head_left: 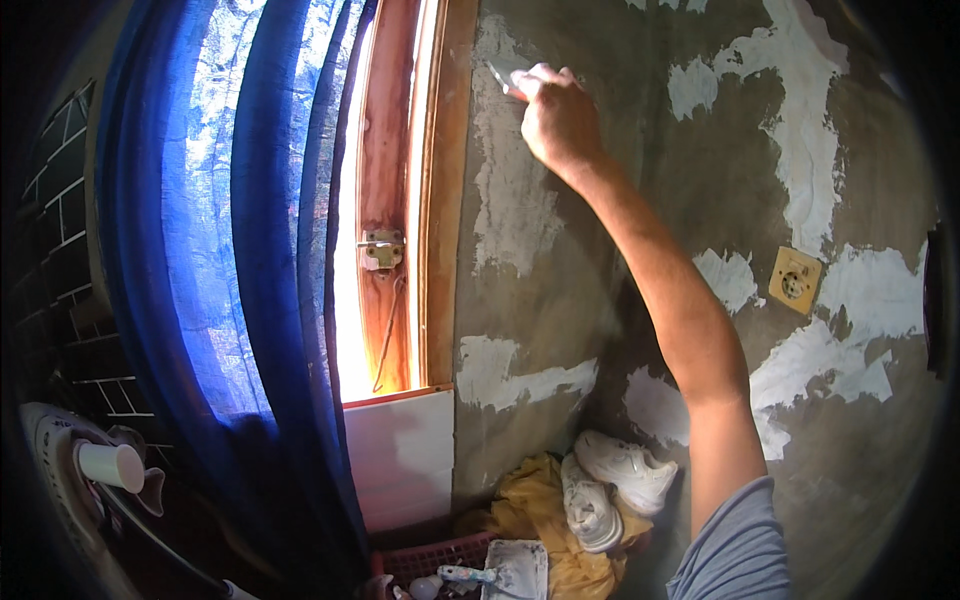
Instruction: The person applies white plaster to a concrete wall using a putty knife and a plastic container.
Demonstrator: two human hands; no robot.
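My right hand (558,118) is raised high against a grey plastered wall (640,210) and is closed around a small putty knife (503,77). The blade points up and left and touches a vertical white patch of filler (508,190) beside the wooden window frame (440,200). My right forearm runs down to a grey sleeve at the lower right. My left hand is out of the picture.
A blue curtain (240,230) hangs over the window at left. A yellowed wall socket (795,279) sits at right among white filler patches. On the floor lie white sneakers (610,480), yellow cloth (540,500), a red basket (440,555) and a plaster-smeared board (518,570). A fan (75,480) stands lower left.
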